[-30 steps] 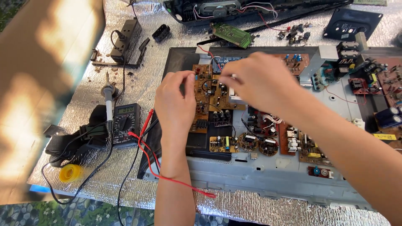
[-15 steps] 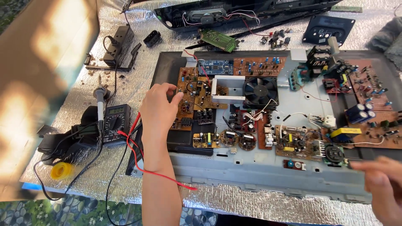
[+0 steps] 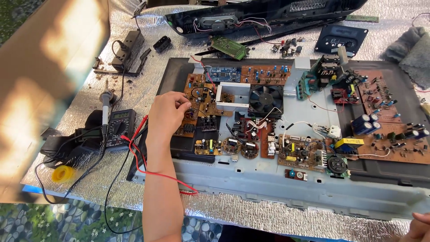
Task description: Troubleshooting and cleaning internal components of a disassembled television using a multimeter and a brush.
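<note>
Nearest, at five o'clock, the right hand (image 3: 417, 227) barely enters view, so I cannot tell how its fingers are set. Further in, the left hand (image 3: 166, 115) rests fingertips together on the brown circuit board (image 3: 197, 102) (possibly pinching a component) at nine o'clock of the black fan (image 3: 265, 98). Boards lie exposed across the grey chassis (image 3: 251, 179), so disassembly looks well advanced; nothing appears reassembled.

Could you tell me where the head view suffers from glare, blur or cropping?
Head view: sunlight washes out the cardboard panel at left, and the foil sheet glints; the left hand on the brown circuit board is sharp; the right hand is cut off at the bottom corner.
</note>
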